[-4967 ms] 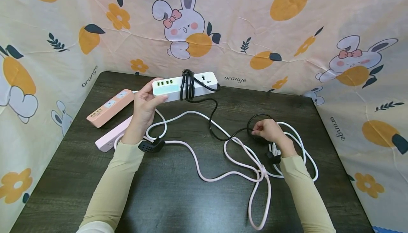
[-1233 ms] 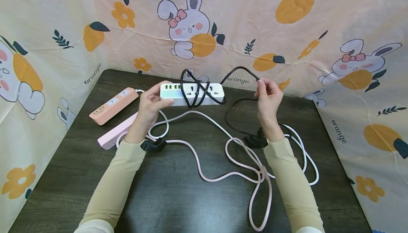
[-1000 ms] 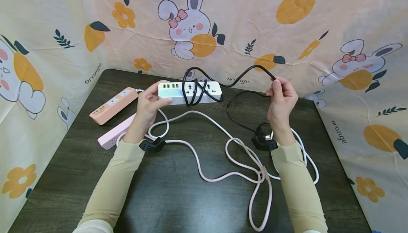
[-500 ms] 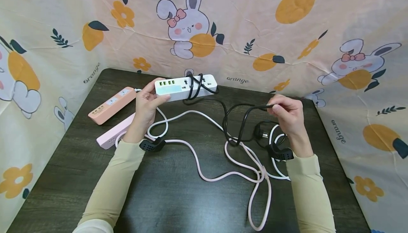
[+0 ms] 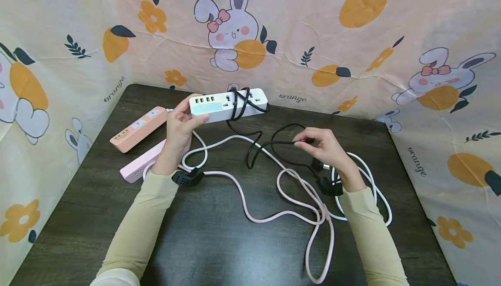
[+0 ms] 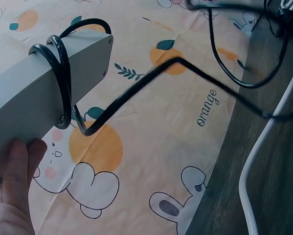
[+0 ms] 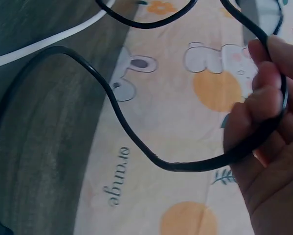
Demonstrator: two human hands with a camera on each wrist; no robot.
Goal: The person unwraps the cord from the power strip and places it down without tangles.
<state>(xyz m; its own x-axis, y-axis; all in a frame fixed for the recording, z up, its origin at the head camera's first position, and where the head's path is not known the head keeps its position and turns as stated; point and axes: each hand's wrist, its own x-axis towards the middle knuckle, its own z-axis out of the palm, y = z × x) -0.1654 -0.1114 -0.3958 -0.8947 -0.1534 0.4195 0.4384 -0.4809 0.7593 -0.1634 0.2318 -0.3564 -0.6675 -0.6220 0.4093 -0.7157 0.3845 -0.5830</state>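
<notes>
Near the back of the table, my left hand (image 5: pixel 180 125) holds a white power strip (image 5: pixel 207 107) by its left end, thumb in front. A few turns of its black cord (image 6: pixel 65 85) wrap around the right half of the strip, crossing over the sockets. To the right, my right hand (image 5: pixel 322 147) pinches a slack stretch of this cord between thumb and fingers. In the right wrist view, the cord (image 7: pixel 185 166) runs through the curled fingers and hangs in a wide loop. Its black plug (image 5: pixel 318 164) lies below the right hand, partly hidden by the wrist.
A peach power strip (image 5: pixel 138 129) and a pink power strip (image 5: pixel 142 162) lie at the left on the dark table (image 5: pixel 219 251). A white cord (image 5: pixel 377 194) and a pale pink cord (image 5: pixel 260 221) wind across the middle and right. Printed cloth (image 5: pixel 289 38) rises behind.
Fewer turns of black cord wrap the strip than five seconds ago. After pulling cord out to the right, my right hand has come back left and lower, leaving it slack. The left hand keeps its hold.
</notes>
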